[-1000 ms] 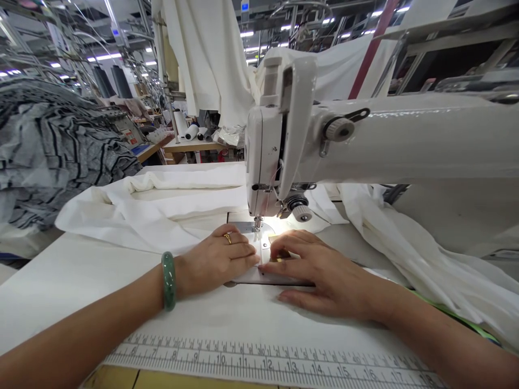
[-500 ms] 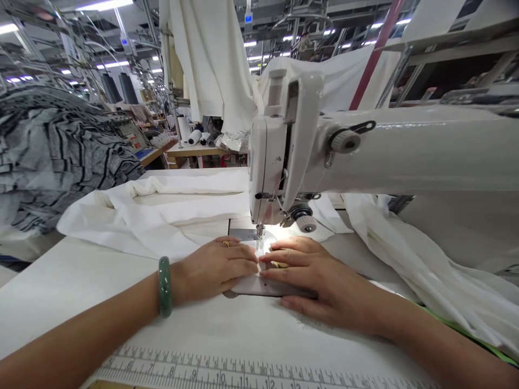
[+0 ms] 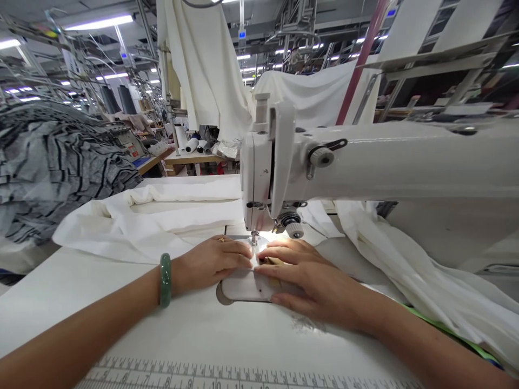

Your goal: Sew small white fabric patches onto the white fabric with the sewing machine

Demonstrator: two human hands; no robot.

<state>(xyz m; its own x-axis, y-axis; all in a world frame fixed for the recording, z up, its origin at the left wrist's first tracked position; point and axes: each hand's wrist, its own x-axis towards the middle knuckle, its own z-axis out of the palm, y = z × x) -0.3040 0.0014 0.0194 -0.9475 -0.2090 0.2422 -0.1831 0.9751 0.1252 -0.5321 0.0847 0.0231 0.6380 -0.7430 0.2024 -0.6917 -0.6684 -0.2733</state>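
Observation:
My left hand (image 3: 214, 262), with a ring and a green bangle, lies palm down at the left of the presser foot (image 3: 254, 237), its fingers stretched toward it. My right hand (image 3: 308, 275) is on the other side, fingers spread, the thumb near the front of the metal bed plate (image 3: 243, 286). Between the fingertips a small bit of white fabric (image 3: 254, 260) shows under the lamp's glow. Both hands seem to press down on it; most of it is hidden. The white sewing machine (image 3: 263, 178) stands above.
White fabric (image 3: 121, 221) lies bunched on the table at left, and more white fabric (image 3: 405, 259) trails off at right. A ruler tape (image 3: 182, 373) runs along the front edge. Grey striped fabric (image 3: 60, 167) is heaped far left. Behind hangs a white cloth (image 3: 203, 70).
The view has shifted slightly, so the machine sits further left and lower. Both hands have slid a little toward the presser foot, and more of the bed plate shows in front.

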